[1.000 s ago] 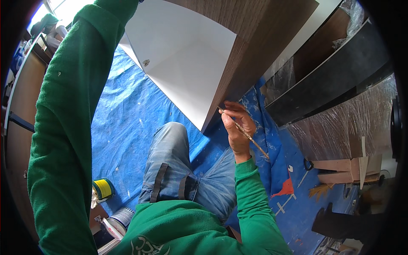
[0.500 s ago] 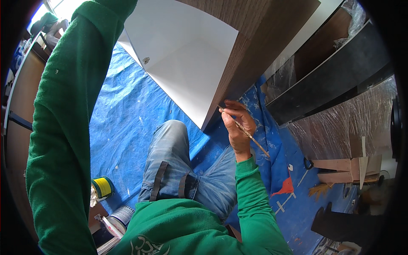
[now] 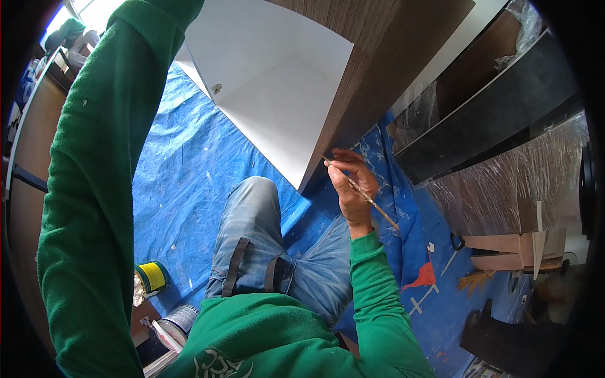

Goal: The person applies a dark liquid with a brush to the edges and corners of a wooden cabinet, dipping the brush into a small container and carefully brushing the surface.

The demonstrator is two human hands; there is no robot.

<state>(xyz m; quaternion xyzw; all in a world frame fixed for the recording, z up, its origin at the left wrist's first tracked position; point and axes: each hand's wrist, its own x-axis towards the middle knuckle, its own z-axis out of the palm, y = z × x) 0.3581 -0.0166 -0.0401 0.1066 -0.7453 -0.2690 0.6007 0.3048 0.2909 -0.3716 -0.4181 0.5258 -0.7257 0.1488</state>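
A thin paintbrush [image 3: 373,203] with a paint-spotted handle is pinched between the thumb and fingers of my right hand [image 3: 356,189]. Its tip end meets the lower part of the wood-grain edge of a cabinet [image 3: 337,116], and the handle slants down to the right. White panels [image 3: 277,107] form the cabinet's inside, with a small metal fitting [image 3: 217,89] on the left one. My left arm [image 3: 94,170] reaches up past the top edge of the view, so the left hand is out of sight.
Blue sheeting [image 3: 183,145] covers the floor. A green and yellow can [image 3: 152,277] and a paint can [image 3: 179,321] stand at lower left. Dark boards [image 3: 485,120] and a plastic-wrapped panel [image 3: 504,195] lean at right. Another person [image 3: 69,38] is at the far upper left.
Almost nothing differs. My right hand and the paintbrush stay at the cabinet edge, with only a very slight shift.
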